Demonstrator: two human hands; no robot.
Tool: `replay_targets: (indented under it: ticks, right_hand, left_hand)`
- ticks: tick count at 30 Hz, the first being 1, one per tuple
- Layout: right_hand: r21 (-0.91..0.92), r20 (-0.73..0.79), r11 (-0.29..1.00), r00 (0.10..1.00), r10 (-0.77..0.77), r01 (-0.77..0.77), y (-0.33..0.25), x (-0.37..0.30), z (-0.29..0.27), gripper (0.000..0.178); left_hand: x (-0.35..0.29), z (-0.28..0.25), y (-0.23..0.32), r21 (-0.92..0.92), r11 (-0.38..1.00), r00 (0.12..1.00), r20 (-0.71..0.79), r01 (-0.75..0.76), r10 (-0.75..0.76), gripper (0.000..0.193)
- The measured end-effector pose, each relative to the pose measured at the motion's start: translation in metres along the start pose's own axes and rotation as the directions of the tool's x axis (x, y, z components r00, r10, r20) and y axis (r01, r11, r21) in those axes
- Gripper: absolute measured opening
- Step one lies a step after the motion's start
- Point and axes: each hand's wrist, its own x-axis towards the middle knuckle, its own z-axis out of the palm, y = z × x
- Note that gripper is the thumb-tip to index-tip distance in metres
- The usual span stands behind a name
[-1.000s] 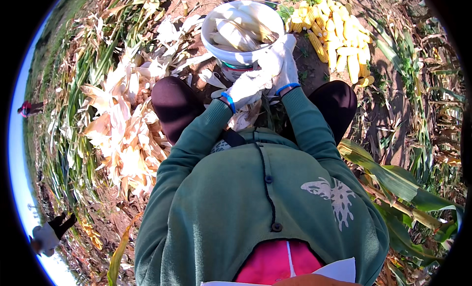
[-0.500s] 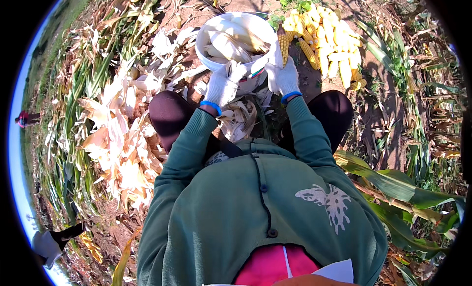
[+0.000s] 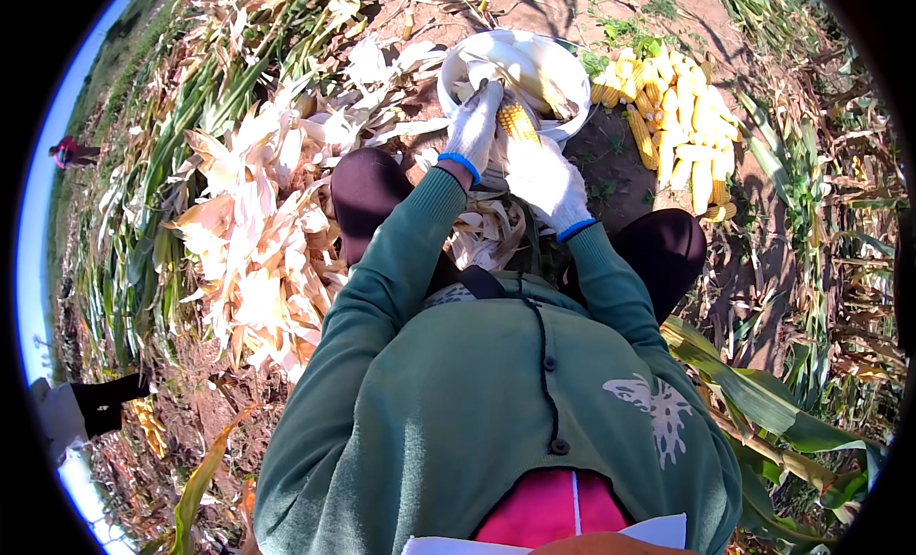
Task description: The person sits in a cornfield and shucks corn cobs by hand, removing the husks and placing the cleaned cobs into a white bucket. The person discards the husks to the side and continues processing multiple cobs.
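Between my gloved hands, over the near rim of a white bucket (image 3: 578, 75), is an ear of corn (image 3: 517, 123) with yellow kernels partly bared. My right hand (image 3: 549, 181) is wrapped round its lower end. On the ear's left side, my left hand (image 3: 474, 130) is closed on the pale husk near its tip; its fingertips are partly hidden. Several ears in pale husks (image 3: 525, 59) fill the bucket. A heap of bare yellow corn ears (image 3: 682, 111) lies on the soil to the bucket's right.
Stripped dry husks (image 3: 272, 259) are piled at my left, with more (image 3: 487, 232) between my knees. Cut stalks lie along the left; a green-leaved stalk (image 3: 763, 393) lies at my right. One distant person (image 3: 67, 152) and another figure (image 3: 81, 412) show at the left edge.
My hands have come closer together, the right one moving from the bucket's right side to its near rim. A partly bared ear now shows between them. The whole view has shifted.
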Motion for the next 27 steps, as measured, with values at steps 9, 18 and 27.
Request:
replay_targets:
  ticks: [9,18,27]
  right_hand:
    - [0.345,-0.089,0.932,0.985,0.151,-0.111,-0.024,0.005,0.003,0.043]
    - [0.614,-0.041,0.761,0.954,0.297,-0.21,-0.016,0.009,-0.014,0.032]
    - [0.289,-0.674,0.956,0.719,0.166,0.051,-0.011,0.029,-0.059,0.045]
  left_hand:
    - [0.035,-0.015,-0.05,-0.707,0.704,0.994,-0.024,0.061,-0.109,0.023]
    - [-0.01,-0.024,-0.006,0.122,0.972,0.92,0.316,0.201,-0.23,0.026]
    - [-0.05,-0.018,-0.05,0.761,0.473,0.785,0.585,-0.443,-0.204,0.036]
